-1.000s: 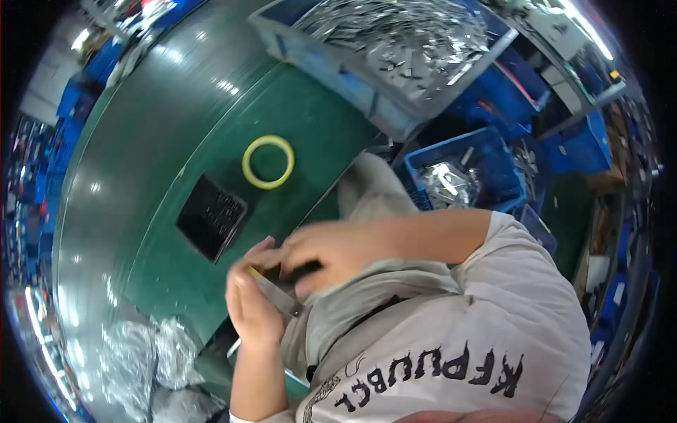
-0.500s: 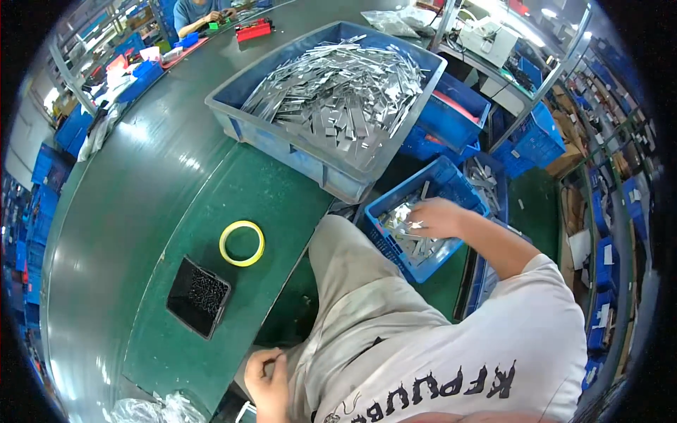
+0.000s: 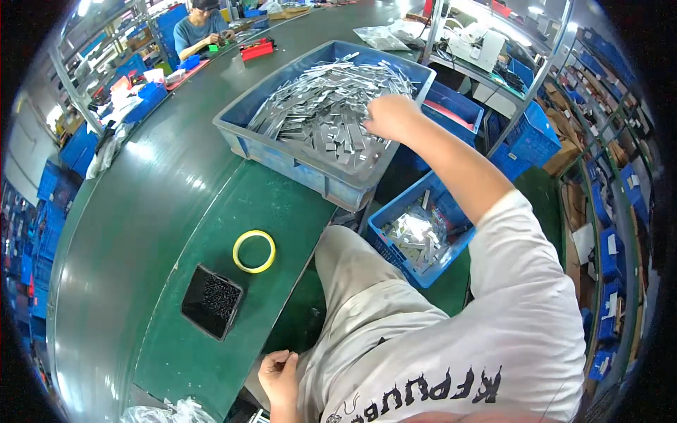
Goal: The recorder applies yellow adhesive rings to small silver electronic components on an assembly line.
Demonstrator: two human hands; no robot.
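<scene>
My right hand (image 3: pixel 393 118) is over the right side of a large blue bin (image 3: pixel 282 163) heaped with flat metal strips (image 3: pixel 324 116). Its fingers are curled down toward the pieces, and whatever is in them is hidden. Low in the view, my left hand (image 3: pixel 280 379) stays by my thigh beyond the table edge, thumb and forefinger pinched together. If it holds anything, that is too small to make out. Below my right forearm stands a smaller blue crate (image 3: pixel 396 255) with loose metal strips (image 3: pixel 419 240) and shiny clear plastic inside.
On the green table lie a yellow tape roll (image 3: pixel 254 268) and a black tray of small dark parts (image 3: pixel 201 321). Plastic bags (image 3: pixel 169 410) are at the near edge. Across the table a co-worker (image 3: pixel 201 32) sits near a red box (image 3: pixel 257 48). Shelving stands at right.
My right hand has moved from the smaller crate up and left to the large bin. My left hand keeps its pinch by my thigh. The whole view has shifted slightly.
</scene>
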